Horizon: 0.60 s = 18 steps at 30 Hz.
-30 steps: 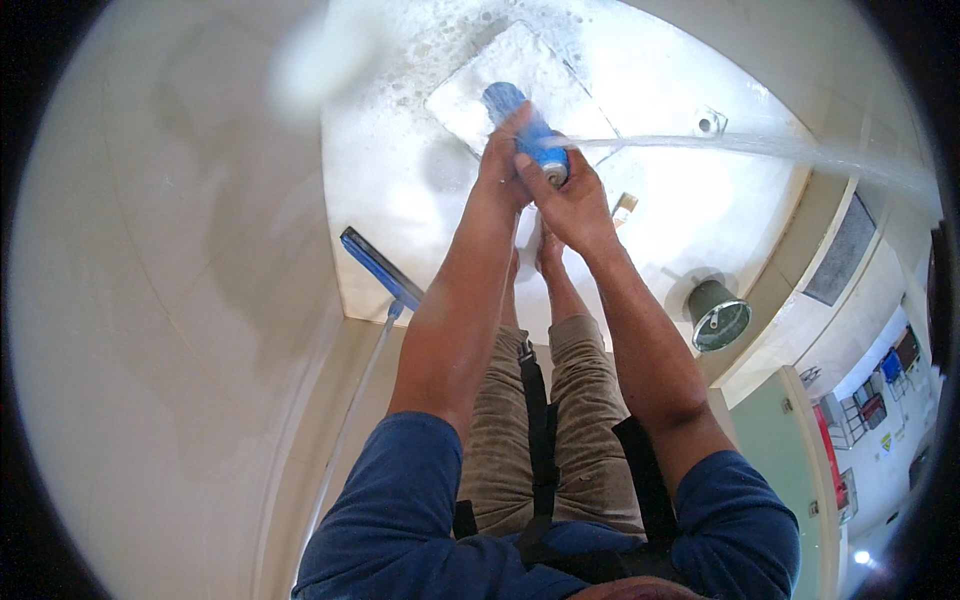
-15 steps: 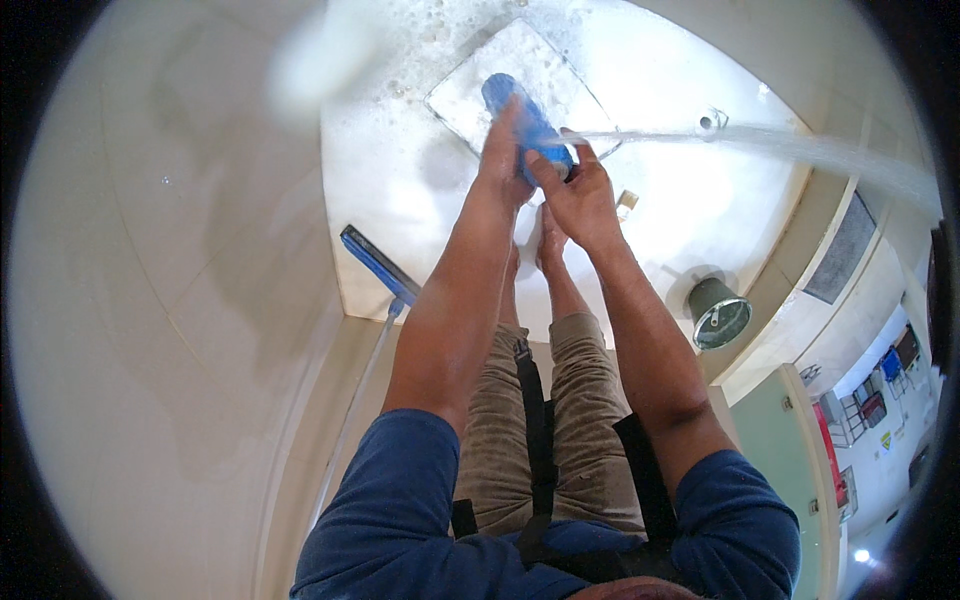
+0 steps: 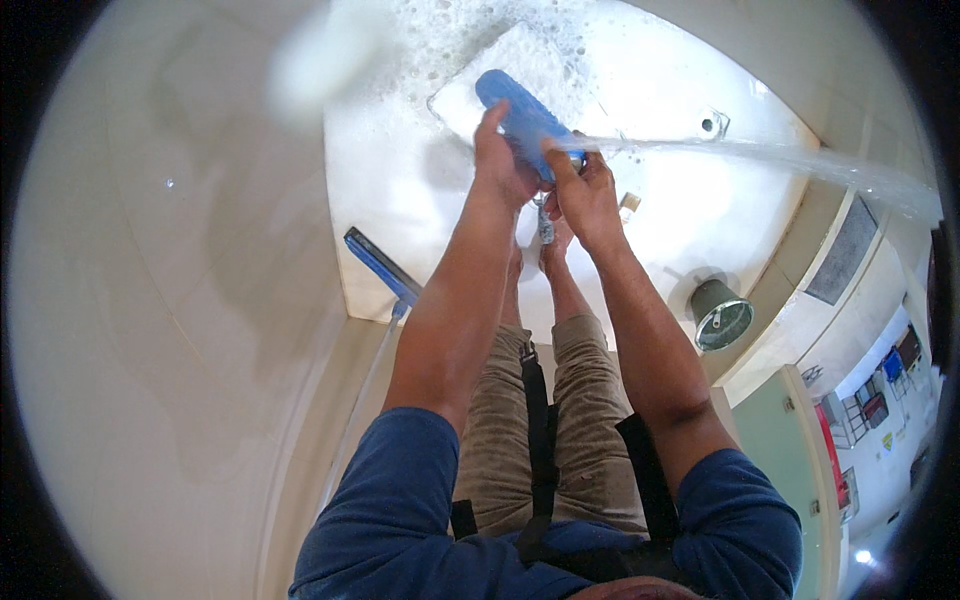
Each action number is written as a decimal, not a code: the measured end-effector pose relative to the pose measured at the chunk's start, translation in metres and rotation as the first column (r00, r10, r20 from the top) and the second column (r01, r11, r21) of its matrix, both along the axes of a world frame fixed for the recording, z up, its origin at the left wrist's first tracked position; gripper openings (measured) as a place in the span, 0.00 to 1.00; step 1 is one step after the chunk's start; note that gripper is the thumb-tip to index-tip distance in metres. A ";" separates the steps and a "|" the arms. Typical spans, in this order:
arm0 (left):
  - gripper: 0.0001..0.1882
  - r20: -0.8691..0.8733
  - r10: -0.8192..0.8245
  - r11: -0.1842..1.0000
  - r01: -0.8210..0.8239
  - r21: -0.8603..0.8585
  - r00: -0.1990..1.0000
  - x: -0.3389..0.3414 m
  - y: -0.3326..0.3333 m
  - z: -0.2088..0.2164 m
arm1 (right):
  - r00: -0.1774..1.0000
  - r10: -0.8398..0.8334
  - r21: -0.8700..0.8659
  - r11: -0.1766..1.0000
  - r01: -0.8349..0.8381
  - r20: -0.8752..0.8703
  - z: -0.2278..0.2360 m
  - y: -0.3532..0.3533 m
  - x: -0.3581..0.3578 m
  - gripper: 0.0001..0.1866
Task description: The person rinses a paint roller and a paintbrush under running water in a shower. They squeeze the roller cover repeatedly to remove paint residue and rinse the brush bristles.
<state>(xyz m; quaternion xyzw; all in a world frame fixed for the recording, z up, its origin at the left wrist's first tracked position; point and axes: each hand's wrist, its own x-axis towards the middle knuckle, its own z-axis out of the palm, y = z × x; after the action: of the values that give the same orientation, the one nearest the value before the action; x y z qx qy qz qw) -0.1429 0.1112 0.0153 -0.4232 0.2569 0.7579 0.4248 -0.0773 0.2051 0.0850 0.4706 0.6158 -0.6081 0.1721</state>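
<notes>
Both my hands hold a long blue object (image 3: 522, 112) with one rounded end and a rough edge; its exact kind is unclear. My left hand (image 3: 505, 158) wraps its near-left side with the thumb on top. My right hand (image 3: 585, 195) closes on its right end, some fingers hidden beneath. A jet of water (image 3: 720, 148) comes in from the right and strikes that end beside my right fingers. Water runs off below my hands, in front of my feet. Behind the blue object lies a pale square panel (image 3: 470, 95) in the floor, covered with suds.
A blue-headed squeegee (image 3: 380, 265) leans at the left by the pale wall (image 3: 180, 300). To the right stands a green bucket (image 3: 718, 315), with a small tan-and-white item (image 3: 629, 206) nearer my feet. A greenish glass door (image 3: 785, 440) stands at lower right. Foam (image 3: 385, 85) spreads over the far floor.
The blue object has turned a little and shows more of its broad side. My right hand has shifted slightly right and down. Water now splashes off beneath my hands.
</notes>
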 end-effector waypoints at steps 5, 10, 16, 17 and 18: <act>0.20 -0.185 0.114 0.991 -0.100 0.087 0.976 0.010 -0.007 -0.027 | 0.990 -0.120 -0.181 0.975 0.131 0.072 -0.004 0.001 -0.002 0.33; 0.32 -0.133 -0.076 0.995 0.066 -0.074 0.988 0.006 0.000 -0.013 | 0.999 0.002 0.101 0.995 0.003 -0.047 -0.003 -0.014 0.003 0.31; 0.37 0.025 0.139 0.990 -0.139 0.020 0.990 0.011 -0.016 -0.014 | 0.999 -0.023 -0.208 0.978 0.033 0.046 0.000 -0.001 0.005 0.26; 0.37 -0.031 0.097 0.995 -0.097 0.004 0.995 0.012 -0.015 -0.015 | 0.997 -0.038 -0.241 0.969 0.054 0.071 0.004 -0.002 0.002 0.26; 0.36 -0.085 0.054 0.998 -0.056 -0.015 0.995 0.013 -0.014 -0.017 | 0.994 -0.051 -0.274 0.959 0.076 0.097 0.006 -0.004 0.000 0.25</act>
<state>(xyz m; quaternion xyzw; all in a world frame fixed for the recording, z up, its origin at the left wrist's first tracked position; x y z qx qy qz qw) -0.1300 0.0972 -0.0020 -0.4012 0.2694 0.7844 0.3888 -0.0769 0.2013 0.0907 0.4880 0.5009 -0.6721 0.2436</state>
